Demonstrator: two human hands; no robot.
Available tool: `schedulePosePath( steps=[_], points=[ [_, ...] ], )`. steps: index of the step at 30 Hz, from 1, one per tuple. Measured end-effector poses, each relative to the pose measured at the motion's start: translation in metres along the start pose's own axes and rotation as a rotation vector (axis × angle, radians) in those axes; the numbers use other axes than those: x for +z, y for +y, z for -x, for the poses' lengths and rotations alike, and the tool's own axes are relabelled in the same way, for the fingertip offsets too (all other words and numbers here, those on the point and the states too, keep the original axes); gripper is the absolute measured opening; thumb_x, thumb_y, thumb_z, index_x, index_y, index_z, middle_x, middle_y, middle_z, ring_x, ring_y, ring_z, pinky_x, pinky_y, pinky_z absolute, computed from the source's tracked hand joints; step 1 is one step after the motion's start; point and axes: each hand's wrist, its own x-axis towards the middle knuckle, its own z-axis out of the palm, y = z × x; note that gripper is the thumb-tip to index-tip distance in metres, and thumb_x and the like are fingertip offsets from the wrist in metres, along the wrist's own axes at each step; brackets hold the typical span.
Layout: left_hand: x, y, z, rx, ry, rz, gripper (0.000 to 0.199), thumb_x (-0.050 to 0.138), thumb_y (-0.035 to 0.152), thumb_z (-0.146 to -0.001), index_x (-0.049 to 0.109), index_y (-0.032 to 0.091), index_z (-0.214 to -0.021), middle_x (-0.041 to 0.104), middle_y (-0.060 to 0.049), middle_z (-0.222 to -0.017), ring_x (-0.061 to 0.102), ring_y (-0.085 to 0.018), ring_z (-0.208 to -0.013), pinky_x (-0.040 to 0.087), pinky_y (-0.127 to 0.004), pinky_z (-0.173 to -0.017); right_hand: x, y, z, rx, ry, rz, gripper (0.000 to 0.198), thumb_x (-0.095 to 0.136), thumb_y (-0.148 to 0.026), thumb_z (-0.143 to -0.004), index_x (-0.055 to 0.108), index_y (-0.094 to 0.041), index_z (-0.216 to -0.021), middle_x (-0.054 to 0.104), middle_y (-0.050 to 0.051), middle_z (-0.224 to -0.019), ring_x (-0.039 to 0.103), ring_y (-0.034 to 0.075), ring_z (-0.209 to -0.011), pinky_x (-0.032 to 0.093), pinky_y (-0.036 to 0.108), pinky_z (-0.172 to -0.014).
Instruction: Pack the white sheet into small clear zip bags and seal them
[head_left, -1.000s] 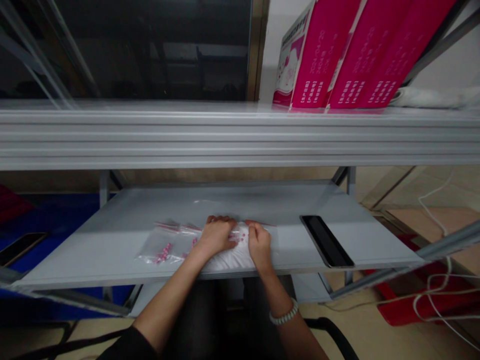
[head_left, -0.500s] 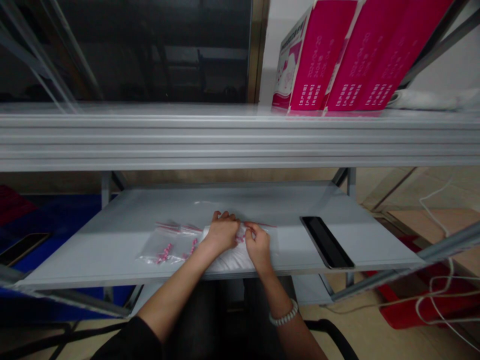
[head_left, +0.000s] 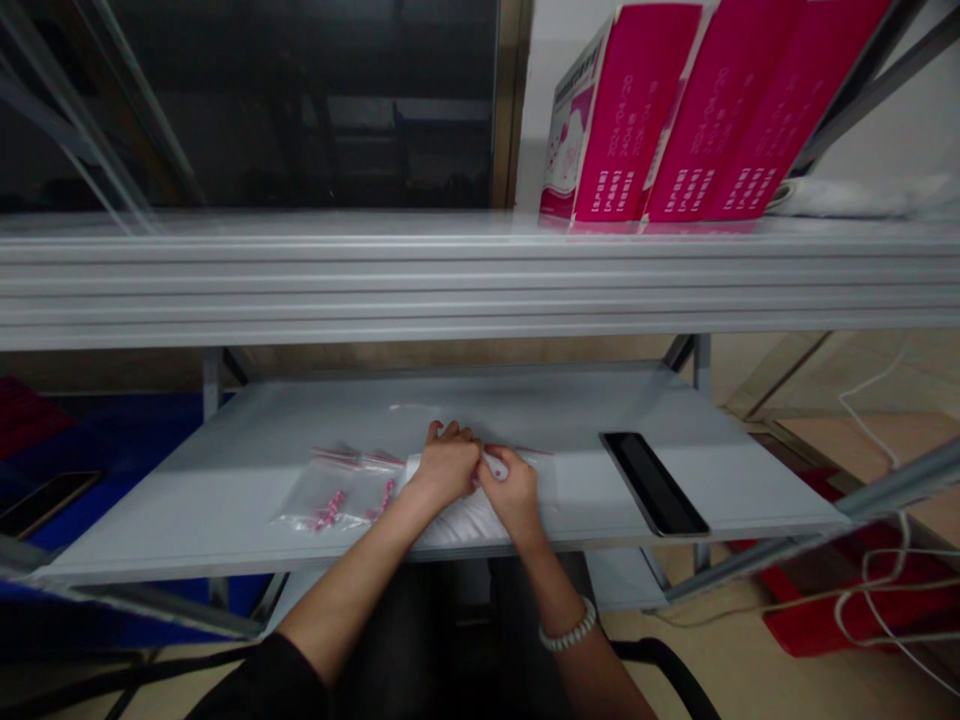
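A clear plastic bag [head_left: 469, 510] with white contents lies flat on the bench [head_left: 225, 500], directly under both hands. Its long axis runs from the bench's front edge away from the person, and its red-striped mouth points away from them, at the fingertips.

The left hand [head_left: 444, 467] is curled, fingers pressed down on the bag's upper left part near the mouth. The right hand [head_left: 511, 490] is pinched closed on the bag's top edge, thumb against forefinger, touching the left hand. A beaded bracelet [head_left: 568, 632] sits on the right wrist.

Just left of the left hand lie small clear zip bags [head_left: 337, 488] holding pink pieces, flat, their red strips also pointing away. Right of the right hand, apart from it, a dark phone [head_left: 651, 482] lies flat, long axis running front to back. Pink boxes [head_left: 675, 110] stand on the shelf above.
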Motion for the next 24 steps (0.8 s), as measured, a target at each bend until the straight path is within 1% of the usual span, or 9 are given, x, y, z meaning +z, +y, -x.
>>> schedulePosePath(
  steps=[4,10,12,15,19,24],
  points=[
    [0.0017,-0.0006,-0.0001,-0.001,0.013,-0.013,0.026,0.07,0.019,-0.073,0.07,0.017,-0.099,0.07,-0.014,-0.106,0.057,-0.034,-0.11,0.036,-0.051,-0.097,0.0,0.0006,-0.0004,-0.003,-0.001,-0.003,0.024,0.06,-0.026,-0.076,0.072,-0.014,-0.093,0.076,0.014,-0.092,0.071,0.029,-0.086,0.054,0.039,-0.082],
    [0.0012,-0.0015,0.0006,0.001,0.039,-0.061,0.029,0.075,0.021,-0.071,0.071,0.017,-0.099,0.07,-0.014,-0.106,0.057,-0.034,-0.109,0.035,-0.051,-0.098,-0.0009,0.0017,-0.0002,-0.003,0.004,-0.039,0.026,0.056,-0.033,-0.084,0.072,-0.015,-0.093,0.076,0.013,-0.092,0.071,0.028,-0.086,0.053,0.038,-0.082],
    [-0.0007,-0.0014,0.001,0.001,0.052,-0.085,0.027,0.074,0.02,-0.073,0.071,0.016,-0.099,0.07,-0.015,-0.106,0.056,-0.034,-0.11,0.033,-0.052,-0.1,-0.0019,0.0012,0.0,-0.006,0.004,-0.049,0.029,0.053,-0.035,-0.088,0.072,-0.014,-0.093,0.076,0.014,-0.092,0.071,0.027,-0.087,0.053,0.037,-0.082],
    [-0.0041,0.0,0.0018,0.004,0.066,-0.115,0.02,0.07,0.016,-0.077,0.072,0.015,-0.097,0.07,-0.016,-0.105,0.057,-0.033,-0.109,0.032,-0.053,-0.101,-0.0033,0.0003,0.0003,-0.009,0.004,-0.058,0.033,0.047,-0.036,-0.092,0.072,-0.015,-0.091,0.076,0.013,-0.088,0.07,0.025,-0.082,0.052,0.035,-0.078],
    [-0.0069,0.0029,0.0024,0.019,0.074,-0.139,0.016,0.066,0.012,-0.08,0.073,0.015,-0.094,0.071,-0.014,-0.102,0.058,-0.033,-0.107,0.033,-0.053,-0.101,-0.0038,-0.0002,0.0006,-0.012,0.0,-0.056,0.033,0.045,-0.034,-0.092,0.072,-0.015,-0.088,0.075,0.011,-0.085,0.069,0.024,-0.077,0.05,0.032,-0.073],
    [-0.0052,0.0021,0.0014,0.04,0.096,-0.151,0.015,0.065,0.014,-0.081,0.073,0.015,-0.095,0.071,-0.014,-0.102,0.056,-0.033,-0.109,0.031,-0.054,-0.102,-0.0032,0.0007,0.0006,-0.009,0.002,-0.045,0.033,0.043,-0.033,-0.091,0.071,-0.015,-0.088,0.075,0.011,-0.085,0.069,0.023,-0.077,0.049,0.03,-0.072]
  ],
)
